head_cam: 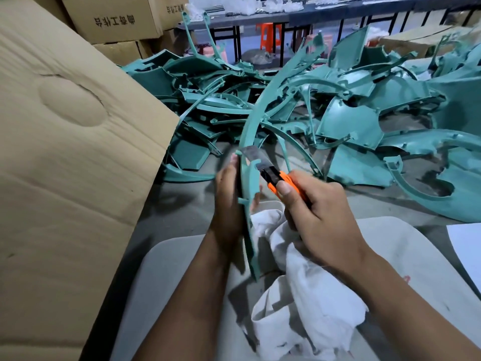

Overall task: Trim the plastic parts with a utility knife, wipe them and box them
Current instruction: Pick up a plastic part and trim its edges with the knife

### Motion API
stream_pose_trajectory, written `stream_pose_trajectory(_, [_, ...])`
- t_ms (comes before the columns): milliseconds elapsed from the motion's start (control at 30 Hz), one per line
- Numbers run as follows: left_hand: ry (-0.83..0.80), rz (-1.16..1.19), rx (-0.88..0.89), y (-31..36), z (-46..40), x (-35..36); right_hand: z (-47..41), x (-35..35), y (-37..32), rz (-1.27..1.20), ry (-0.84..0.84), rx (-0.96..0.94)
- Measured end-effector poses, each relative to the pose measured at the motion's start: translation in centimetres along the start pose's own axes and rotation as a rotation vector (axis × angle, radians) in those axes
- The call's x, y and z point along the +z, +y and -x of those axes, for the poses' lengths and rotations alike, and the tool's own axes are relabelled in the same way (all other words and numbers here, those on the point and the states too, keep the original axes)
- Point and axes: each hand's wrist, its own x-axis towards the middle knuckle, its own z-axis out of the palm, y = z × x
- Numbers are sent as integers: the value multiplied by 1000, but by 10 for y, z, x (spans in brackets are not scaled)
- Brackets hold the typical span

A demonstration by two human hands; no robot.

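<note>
Head view: one big cardboard box flap point(65, 142) filling left side, cut off by frame edge. Three printed cartons point(114, 19) standing behind, partly cropped. Left hand point(227, 201) gripping one long curved teal part point(247, 183); its fingers hiding behind part. One utility knife point(276, 175), blade lying against part edge, right hand point(317, 217) curling around orange handle. One white rag point(299, 295) bunching on lap. Teal parts pile point(338, 100) sprawling on floor beyond, too tangled for counting.
</note>
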Motion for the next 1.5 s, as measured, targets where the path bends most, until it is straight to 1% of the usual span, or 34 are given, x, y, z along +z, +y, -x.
stream_pose_trajectory(100, [210,-120,231,0,-20,4,0,-1,3,5,-46,81])
stream_pose_trajectory(133, [242,-122,301,-1,-19,0,-1,-2,3,-19,-58,84])
stream_pose_trajectory(200, [280,-146,399,2,-16,-1,0,-2,3,-162,-119,93])
stream_pose_trajectory(333, [280,-124,486,2,-15,2,1,-2,4,-489,-236,169])
stream_pose_trajectory(433, [292,-123,548,2,-13,-1,1,-4,4,-563,-260,180])
stream_pose_trajectory(533, [277,-88,530,3,-14,-3,2,-5,2,-584,-305,148])
stream_pose_trajectory(600, [265,-76,506,4,-13,-1,2,-3,2,-575,-311,157])
stream_pose_trajectory(667, [266,-52,472,2,-9,3,0,-1,4,-543,-283,182])
stream_pose_trajectory(733, [270,7,379,-2,-6,8,-1,0,6,-456,-244,176])
stream_pose_trajectory(800, [248,53,342,-3,-4,11,0,0,6,-417,-204,159])
stream_pose_trajectory(967, [184,6,427,2,-4,12,3,-1,-1,-467,-189,112])
stream_pose_trajectory(1067, [175,-20,452,1,-4,9,2,-1,0,-428,-161,95])
stream_pose_trajectory(1233, [135,-147,576,8,-6,1,3,-8,2,-387,-156,-7])
stream_pose_trajectory(1300, [106,-183,605,9,-7,-3,0,-13,4,-292,-148,-53])
stream_pose_trajectory(1367, [82,-230,586,11,-8,-7,-3,-19,6,-134,-126,-93])
stream_pose_trajectory(1433, [30,-285,579,14,-9,-10,-6,-25,10,-6,-111,-76])
stream_pose_trajectory(1500, [-39,-328,602,17,-10,-13,-6,-30,13,23,-76,-63])
